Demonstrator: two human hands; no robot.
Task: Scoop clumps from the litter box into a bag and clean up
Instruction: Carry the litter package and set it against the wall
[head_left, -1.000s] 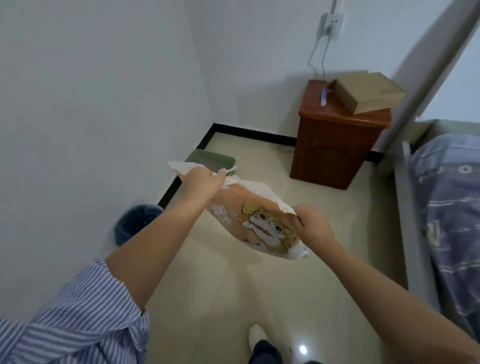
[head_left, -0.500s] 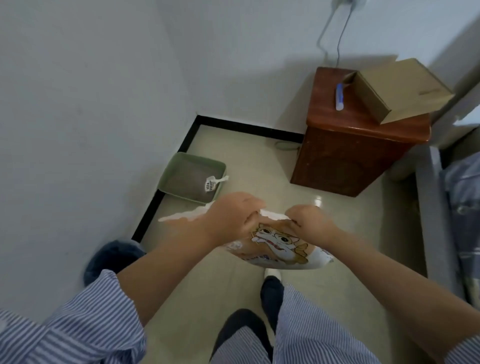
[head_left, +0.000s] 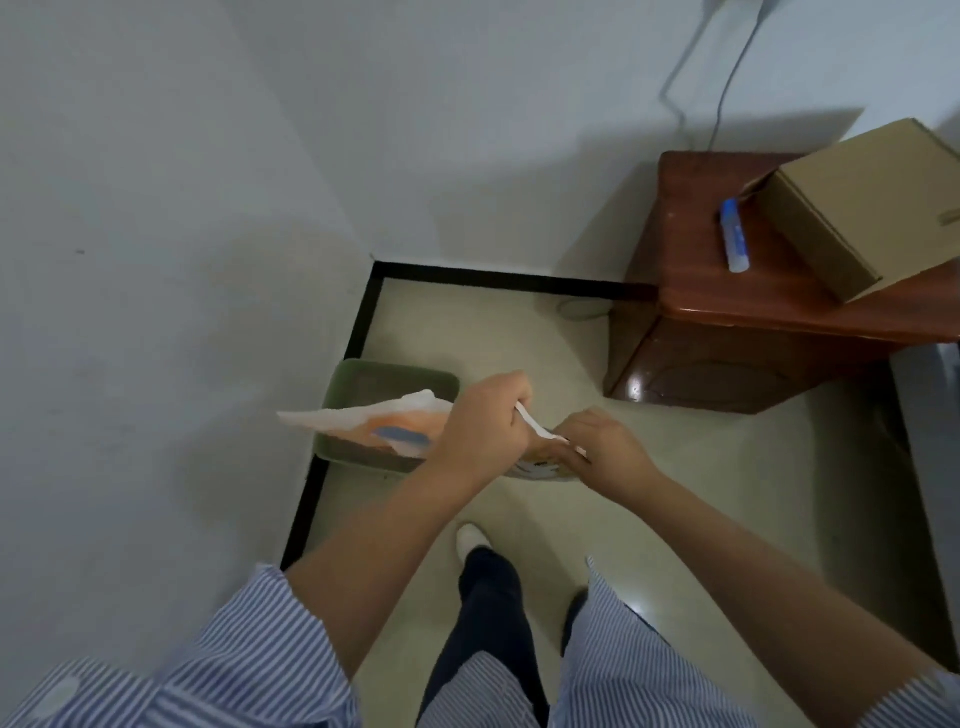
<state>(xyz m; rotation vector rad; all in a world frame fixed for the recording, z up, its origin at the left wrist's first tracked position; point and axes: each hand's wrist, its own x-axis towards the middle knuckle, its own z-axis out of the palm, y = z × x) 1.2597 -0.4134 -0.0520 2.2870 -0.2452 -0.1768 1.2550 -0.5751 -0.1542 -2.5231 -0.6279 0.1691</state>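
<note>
A green litter box (head_left: 358, 376) sits on the floor in the corner by the left wall, partly hidden behind the bag. Both hands hold a white and orange printed plastic bag (head_left: 374, 423) above the box. My left hand (head_left: 485, 423) grips the bag's white top edge. My right hand (head_left: 597, 449) pinches the same edge just to the right, the two hands almost touching. The bag's free end trails out to the left. The scoop is hidden from view.
A brown wooden cabinet (head_left: 737, 332) stands at the right, with a cardboard box (head_left: 857, 208) and a blue-capped tube (head_left: 733, 241) on top. Cables (head_left: 727, 78) hang down the back wall. A grey bed frame edge (head_left: 930, 415) is at far right. My legs stand on the beige floor.
I have stepped closer to the corner and look further down. The hands have come together on the bag's edge, and the bag now covers the litter box and scoop.
</note>
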